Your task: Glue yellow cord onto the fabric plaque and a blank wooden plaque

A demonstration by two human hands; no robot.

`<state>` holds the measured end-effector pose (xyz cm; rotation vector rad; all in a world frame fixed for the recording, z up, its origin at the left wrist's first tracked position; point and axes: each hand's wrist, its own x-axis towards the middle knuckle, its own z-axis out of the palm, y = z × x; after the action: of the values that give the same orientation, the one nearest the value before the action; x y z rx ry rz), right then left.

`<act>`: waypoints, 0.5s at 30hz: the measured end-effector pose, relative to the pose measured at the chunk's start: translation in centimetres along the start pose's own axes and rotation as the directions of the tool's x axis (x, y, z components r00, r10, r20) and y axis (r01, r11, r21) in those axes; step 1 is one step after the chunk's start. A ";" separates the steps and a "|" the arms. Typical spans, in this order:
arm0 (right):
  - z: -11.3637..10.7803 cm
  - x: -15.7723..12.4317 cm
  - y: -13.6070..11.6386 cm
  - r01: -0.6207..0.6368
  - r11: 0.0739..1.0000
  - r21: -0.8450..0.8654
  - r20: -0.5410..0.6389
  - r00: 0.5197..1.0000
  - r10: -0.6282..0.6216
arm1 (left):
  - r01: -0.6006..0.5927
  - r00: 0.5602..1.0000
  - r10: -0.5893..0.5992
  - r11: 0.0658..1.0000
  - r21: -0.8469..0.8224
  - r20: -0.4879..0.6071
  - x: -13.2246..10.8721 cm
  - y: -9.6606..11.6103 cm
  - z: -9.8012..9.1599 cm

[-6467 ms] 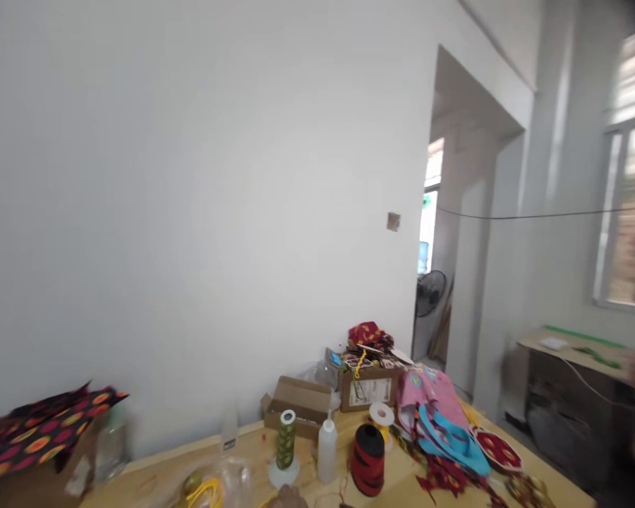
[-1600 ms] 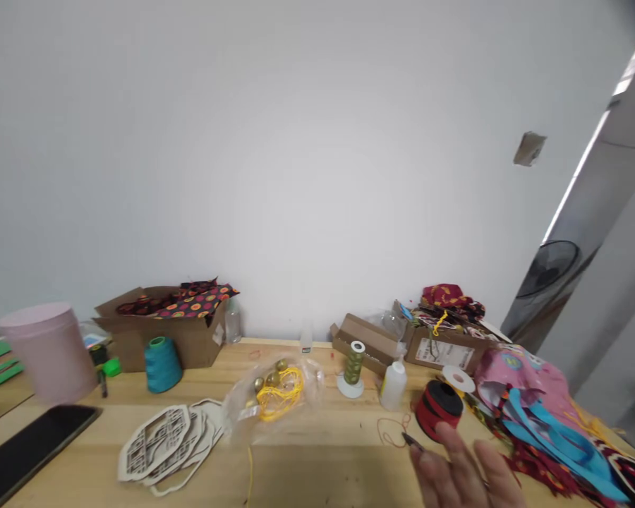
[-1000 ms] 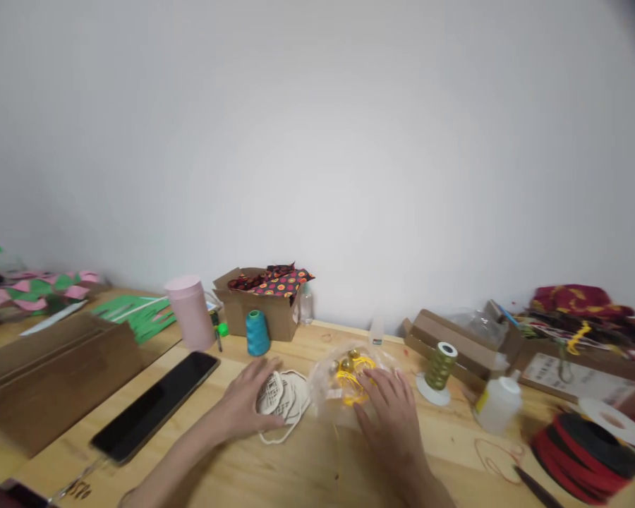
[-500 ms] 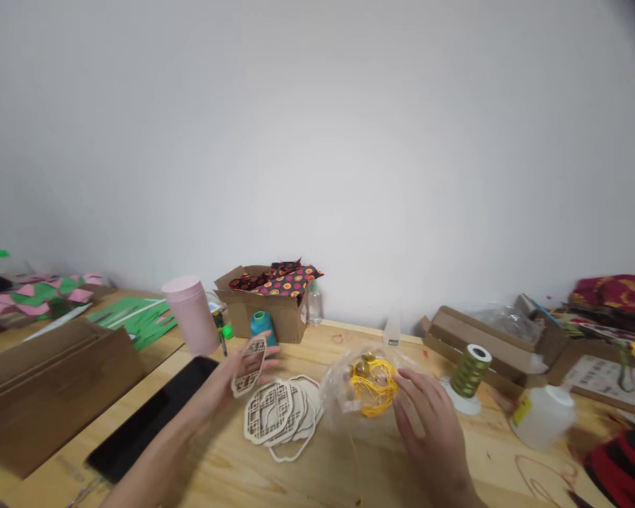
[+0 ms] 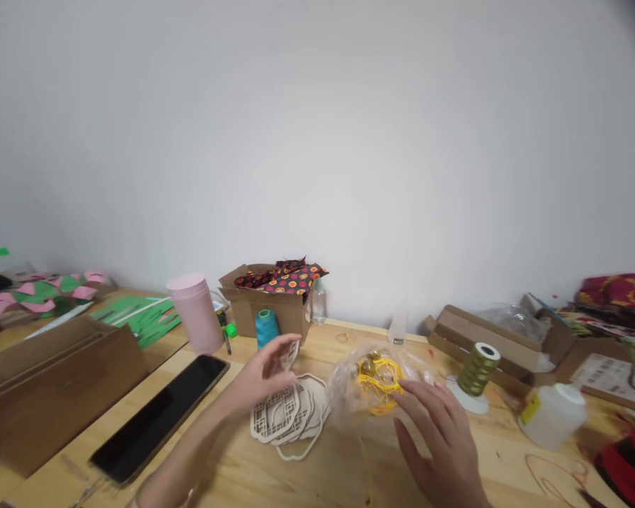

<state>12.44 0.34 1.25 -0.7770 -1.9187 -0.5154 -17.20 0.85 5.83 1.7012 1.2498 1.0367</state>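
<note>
Head view, clear bag of yellow cord, right hand open beside, left hand pinching cutout

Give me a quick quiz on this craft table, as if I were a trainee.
1. What is inside the clear plastic bag? A) yellow cord and gold bells B) green paper C) a phone
2. True or false: the right hand is closed around the olive thread spool.
3. Which hand holds a single lattice cutout above the stack of cutouts?

Key:
1. A.
2. False: it is open, beside the bag and apart from the spool.
3. The left hand.
</note>
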 end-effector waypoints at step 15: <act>0.5 0.1 -0.6 -0.027 0.995 0.100 0.008 1.000 0.026 | -0.024 0.999 0.028 0.980 0.200 -0.019 -3.7 -4.4 -0.3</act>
<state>11.65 0.33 1.12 -0.7393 -1.9224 -0.3972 -19.65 -1.68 1.26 1.8657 1.3880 0.9739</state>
